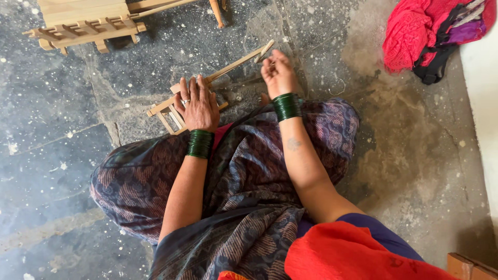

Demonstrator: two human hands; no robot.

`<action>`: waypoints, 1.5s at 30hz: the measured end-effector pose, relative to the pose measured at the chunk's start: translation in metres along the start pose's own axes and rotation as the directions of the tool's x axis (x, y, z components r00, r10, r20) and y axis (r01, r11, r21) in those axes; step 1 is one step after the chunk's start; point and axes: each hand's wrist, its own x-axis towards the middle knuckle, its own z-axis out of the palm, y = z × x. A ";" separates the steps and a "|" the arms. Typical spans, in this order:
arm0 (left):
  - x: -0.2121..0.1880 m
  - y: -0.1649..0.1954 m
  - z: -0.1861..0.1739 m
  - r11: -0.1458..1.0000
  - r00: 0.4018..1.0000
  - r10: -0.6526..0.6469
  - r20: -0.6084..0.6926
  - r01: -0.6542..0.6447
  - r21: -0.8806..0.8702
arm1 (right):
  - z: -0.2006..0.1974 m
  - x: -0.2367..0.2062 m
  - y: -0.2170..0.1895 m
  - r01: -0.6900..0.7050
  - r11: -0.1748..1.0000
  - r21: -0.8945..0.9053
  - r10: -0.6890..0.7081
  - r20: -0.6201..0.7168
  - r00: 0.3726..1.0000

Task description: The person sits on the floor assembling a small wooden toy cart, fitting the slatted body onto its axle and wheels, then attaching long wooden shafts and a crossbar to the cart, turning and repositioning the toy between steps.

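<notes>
assembly of a small wooden frame (171,111) looks under way at centre frame on the stone floor (62,140). the left hand (198,103) presses flat on it, grip released; the right hand (277,72) pinches the far end of a long slat (236,65) (a finished rack (83,23) sits upper left). seating that slat likely calls for steady alignment.

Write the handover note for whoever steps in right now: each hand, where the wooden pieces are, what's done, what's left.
Left hand: flat on the small wooden frame on the stone floor, pressing it down.
Right hand: fingers pinched at the far end of the long wooden strip that runs out from the frame.
Finished-looking slatted wooden piece lies at the top left.
Done: the small frame has several slats in place.
Left: whether the long strip is fastened cannot be told; check it.
</notes>
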 end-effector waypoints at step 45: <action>-0.015 -0.010 0.015 0.735 0.956 -0.106 -0.273 -0.110 -0.669 | 0.233 -0.109 0.031 0.877 -0.071 -0.476 -0.262 0.857 0.444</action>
